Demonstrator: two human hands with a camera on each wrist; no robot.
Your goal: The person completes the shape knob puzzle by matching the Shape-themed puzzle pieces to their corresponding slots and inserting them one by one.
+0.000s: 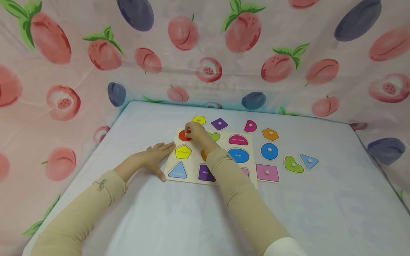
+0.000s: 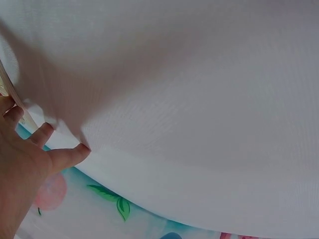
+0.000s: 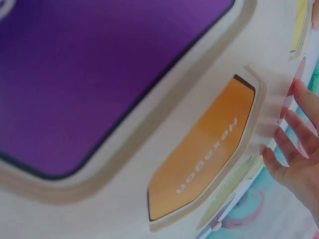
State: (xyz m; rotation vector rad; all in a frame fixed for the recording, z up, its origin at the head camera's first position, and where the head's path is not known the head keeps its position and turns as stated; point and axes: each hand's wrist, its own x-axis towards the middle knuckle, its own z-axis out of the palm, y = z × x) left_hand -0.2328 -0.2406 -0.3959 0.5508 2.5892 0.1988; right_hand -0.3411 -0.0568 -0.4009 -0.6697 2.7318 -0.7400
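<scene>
A pale puzzle board with coloured, labelled shapes lies on the table. At its far left corner my right hand pinches a red round piece over the board; the knob is hidden by the fingers. In the right wrist view, the fingertips of the right hand are at the red shape, beyond the orange hexagon space. My left hand rests with spread, straight fingers against the board's left edge. The left wrist view shows the left hand beside a bit of that edge.
Behind the board lie a yellow pentagon, purple square and magenta half round. To its right are an orange hexagon, blue oval, pink rectangle, green heart and blue triangle. Fruit-patterned cloth surrounds the table.
</scene>
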